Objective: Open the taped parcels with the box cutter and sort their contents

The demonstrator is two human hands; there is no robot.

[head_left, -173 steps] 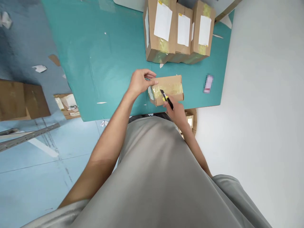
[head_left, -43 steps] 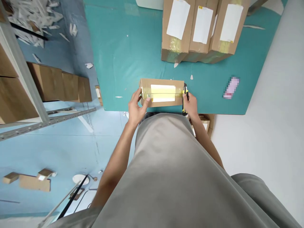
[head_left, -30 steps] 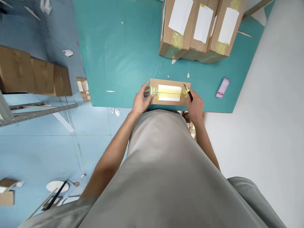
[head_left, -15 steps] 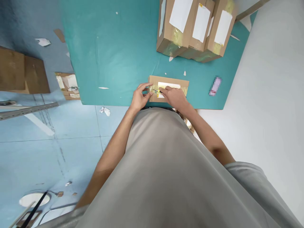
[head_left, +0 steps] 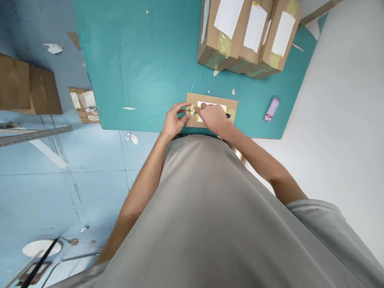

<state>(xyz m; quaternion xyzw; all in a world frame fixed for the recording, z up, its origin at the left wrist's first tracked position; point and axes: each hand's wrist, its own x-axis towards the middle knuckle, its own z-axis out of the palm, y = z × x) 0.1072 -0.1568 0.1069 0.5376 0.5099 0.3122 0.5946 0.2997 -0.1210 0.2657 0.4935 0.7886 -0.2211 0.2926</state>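
Note:
A small cardboard box [head_left: 192, 123] lies flat at the green table's near edge, with a white label [head_left: 200, 117] and clear yellowish tape on its ends. My left hand [head_left: 174, 121] is at the box's left end, thumb and fingers spread around the taped edge and touching it. Over the label, my right hand [head_left: 215, 119] is closed on a slim knife with a black handle [head_left: 228, 115]. Its thin tip points left toward the tape near my left fingertips. My fingers hide most of the knife.
Tall taped cardboard boxes [head_left: 231, 52] with white labels stand at the table's back right. A blurred pinkish item [head_left: 271, 109] lies on the right of the green table [head_left: 150, 80]. Paper scraps dot the table. More cartons [head_left: 45, 92] are on the floor at left.
My right hand has moved slightly left along the box, with the knife tip closer to my left fingers. The black handle end now shows behind the right hand. My left hand stays at the box's end.

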